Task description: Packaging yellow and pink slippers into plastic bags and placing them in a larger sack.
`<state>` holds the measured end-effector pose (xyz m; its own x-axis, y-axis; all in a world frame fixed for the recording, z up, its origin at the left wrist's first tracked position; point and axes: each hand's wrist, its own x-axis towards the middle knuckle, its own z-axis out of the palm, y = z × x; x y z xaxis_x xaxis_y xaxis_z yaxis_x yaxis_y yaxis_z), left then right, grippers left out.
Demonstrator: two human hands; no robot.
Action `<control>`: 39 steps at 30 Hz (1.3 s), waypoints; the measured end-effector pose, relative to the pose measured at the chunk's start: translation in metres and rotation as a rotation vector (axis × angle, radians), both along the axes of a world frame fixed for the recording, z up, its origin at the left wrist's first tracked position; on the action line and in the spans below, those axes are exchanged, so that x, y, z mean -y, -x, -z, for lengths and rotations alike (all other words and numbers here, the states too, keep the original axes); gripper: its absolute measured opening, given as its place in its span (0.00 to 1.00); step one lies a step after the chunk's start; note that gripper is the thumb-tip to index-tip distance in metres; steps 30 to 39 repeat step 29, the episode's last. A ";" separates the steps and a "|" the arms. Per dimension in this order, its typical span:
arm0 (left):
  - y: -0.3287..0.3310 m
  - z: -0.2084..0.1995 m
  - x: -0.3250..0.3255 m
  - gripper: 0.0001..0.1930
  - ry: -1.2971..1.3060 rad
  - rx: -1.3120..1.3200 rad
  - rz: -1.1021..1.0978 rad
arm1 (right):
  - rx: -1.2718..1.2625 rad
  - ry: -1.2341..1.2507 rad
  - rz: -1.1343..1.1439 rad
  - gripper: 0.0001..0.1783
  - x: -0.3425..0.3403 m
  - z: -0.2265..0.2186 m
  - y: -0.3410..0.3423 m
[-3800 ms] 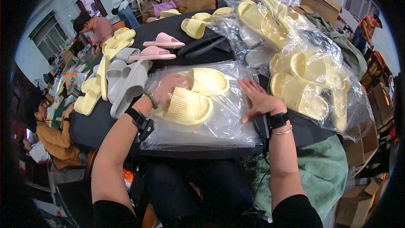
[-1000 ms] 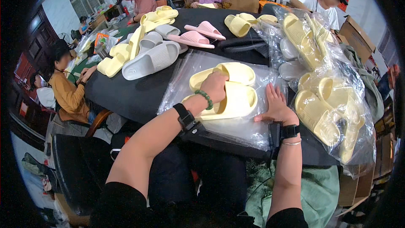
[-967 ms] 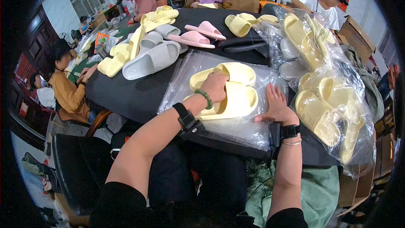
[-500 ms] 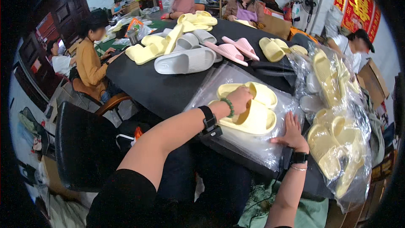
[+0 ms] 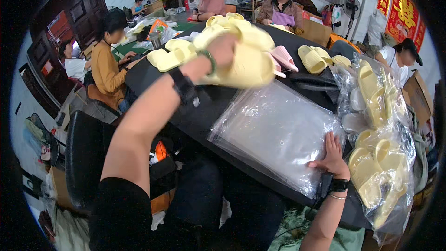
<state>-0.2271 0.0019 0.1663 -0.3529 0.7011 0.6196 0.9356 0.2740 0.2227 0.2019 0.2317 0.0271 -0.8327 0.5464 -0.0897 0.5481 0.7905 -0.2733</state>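
Observation:
My left hand [image 5: 222, 52] is raised over the far side of the black table, gripping a pair of pale yellow slippers [image 5: 253, 67]. The pair is smeared by motion and covers most of the grey slippers behind it. Fingers spread, my right hand [image 5: 331, 157] lies flat on the near right corner of a stack of clear plastic bags [image 5: 274, 132]. Just right of that hand, yellow slippers [image 5: 364, 176] lie inside clear bags at the table's edge. Beyond the held pair are loose yellow slippers [image 5: 169, 58] and pink slippers [image 5: 284, 59].
More yellow slippers [image 5: 316, 59] stand at the far right of the black table [image 5: 195, 111]. A black chair [image 5: 86, 158] is at my left. Several people sit around, one in a mustard top [image 5: 106, 67] at left. A fan [image 5: 350, 7] stands behind.
My left hand has lifted the yellow slippers off the plastic bags and carried them up, away and to the left. My right hand keeps its place on the bags. The view has shifted slightly.

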 end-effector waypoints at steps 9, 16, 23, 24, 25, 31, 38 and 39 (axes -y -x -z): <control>0.136 -0.010 0.053 0.23 0.169 0.011 -0.519 | -0.035 0.020 -0.023 0.85 0.002 0.006 0.008; 0.076 0.088 0.043 0.33 0.305 0.293 -0.392 | -0.015 0.014 -0.005 0.85 0.004 0.000 0.004; 0.054 0.097 0.056 0.30 0.249 -0.004 -0.780 | 0.011 0.010 -0.013 0.85 0.003 0.001 0.002; 0.053 0.098 0.060 0.29 0.213 -0.033 -0.787 | 0.009 0.010 -0.012 0.85 0.003 0.001 0.002; 0.051 0.101 0.064 0.27 0.177 -0.061 -0.792 | -0.005 0.008 -0.023 0.85 0.003 0.003 0.003; 0.033 0.109 0.077 0.27 0.120 -0.060 -0.648 | -0.003 0.003 -0.024 0.84 0.003 0.002 0.000; 0.033 0.109 0.077 0.27 0.120 -0.060 -0.648 | -0.003 0.003 -0.024 0.84 0.003 0.002 0.000; 0.033 0.109 0.077 0.27 0.120 -0.060 -0.648 | -0.003 0.003 -0.024 0.84 0.003 0.002 0.000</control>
